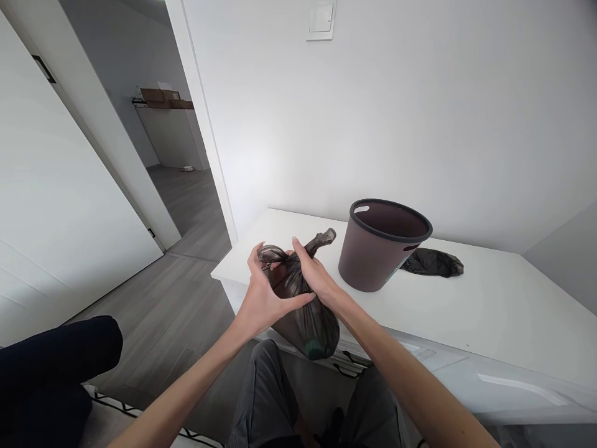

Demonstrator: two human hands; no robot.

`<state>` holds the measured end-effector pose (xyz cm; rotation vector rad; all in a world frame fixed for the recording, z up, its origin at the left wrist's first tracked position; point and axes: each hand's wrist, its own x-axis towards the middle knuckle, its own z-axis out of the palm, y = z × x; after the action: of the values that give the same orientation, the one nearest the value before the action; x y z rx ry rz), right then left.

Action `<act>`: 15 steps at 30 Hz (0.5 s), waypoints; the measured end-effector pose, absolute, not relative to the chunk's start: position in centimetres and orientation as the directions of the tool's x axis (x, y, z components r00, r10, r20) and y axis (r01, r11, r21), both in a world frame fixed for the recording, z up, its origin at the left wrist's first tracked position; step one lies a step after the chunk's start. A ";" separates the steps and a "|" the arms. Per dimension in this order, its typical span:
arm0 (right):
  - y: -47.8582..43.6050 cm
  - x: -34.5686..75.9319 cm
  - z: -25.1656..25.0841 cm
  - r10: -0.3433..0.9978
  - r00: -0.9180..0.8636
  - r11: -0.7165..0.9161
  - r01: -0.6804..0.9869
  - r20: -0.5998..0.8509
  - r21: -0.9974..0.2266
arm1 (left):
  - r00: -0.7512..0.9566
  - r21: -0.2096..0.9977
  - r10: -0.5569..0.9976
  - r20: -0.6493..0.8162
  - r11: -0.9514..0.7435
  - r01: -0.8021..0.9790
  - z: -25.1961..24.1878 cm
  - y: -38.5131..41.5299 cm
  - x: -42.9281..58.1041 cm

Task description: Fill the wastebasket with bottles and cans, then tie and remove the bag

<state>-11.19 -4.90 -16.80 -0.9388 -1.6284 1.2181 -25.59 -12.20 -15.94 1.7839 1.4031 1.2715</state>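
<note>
A thin, see-through black trash bag (304, 325) hangs at the front edge of the white cabinet top, its neck twisted and gathered. Something green shows through the plastic near its bottom. My left hand (262, 297) curls its fingers around a loop of the neck, with the thumb stretched across the front of the bag. On the other side, my right hand (316, 272) grips the gathered neck, and a twisted end sticks up past it. Part of the fingers of both hands is hidden behind the plastic. Right of my hands stands a brown trash can (368, 258), upright, with a black rim.
Behind the can lies a folded bundle of black bags (433, 262) on the white cabinet top (489, 298). Drawer handles (346, 371) sit below the front edge. At left are an open doorway, a white door (60, 218) and a dark cushioned object (60, 348).
</note>
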 end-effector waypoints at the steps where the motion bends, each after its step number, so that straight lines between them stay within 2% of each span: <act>1: -5.1 -10.9 -16.2 0.929 -0.346 0.159 0.054 0.131 -0.986 | 0.031 0.858 0.941 0.337 -0.321 0.402 -15.9 -12.0 -25.2; 3: -5.5 -10.4 -14.8 0.927 -0.375 0.059 0.069 0.029 -0.996 | 0.030 0.865 0.946 0.322 -0.307 0.396 -15.7 -11.5 -24.5; 4: -5.8 -10.1 -14.1 0.923 -0.384 0.064 0.099 0.021 -0.993 | 0.029 0.860 0.953 0.302 -0.285 0.423 -15.5 -11.2 -24.3; 7: -6.1 -9.2 -12.7 0.909 -0.413 0.144 0.182 0.058 -0.973 | 0.036 0.825 0.972 0.230 -0.215 0.523 -15.0 -10.6 -23.9; 9: -6.1 -8.4 -12.3 0.882 -0.458 0.203 0.165 0.107 -0.965 | 0.048 0.817 0.971 0.233 -0.223 0.532 -14.8 -10.3 -24.0; 12: -5.7 -7.3 -12.1 0.831 -0.540 0.213 0.086 0.134 -0.973 | 0.066 0.855 0.966 0.251 -0.253 0.452 -14.7 -9.8 -24.3; 15: -5.5 -6.1 -11.7 0.777 -0.620 0.202 0.082 0.109 -0.976 | 0.121 0.933 0.981 0.154 -0.184 0.309 -14.9 -9.2 -24.7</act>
<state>-6.06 -5.45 -11.73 -0.7985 -1.8690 1.4621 -24.73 -9.16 -14.87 1.6220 1.2829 1.0912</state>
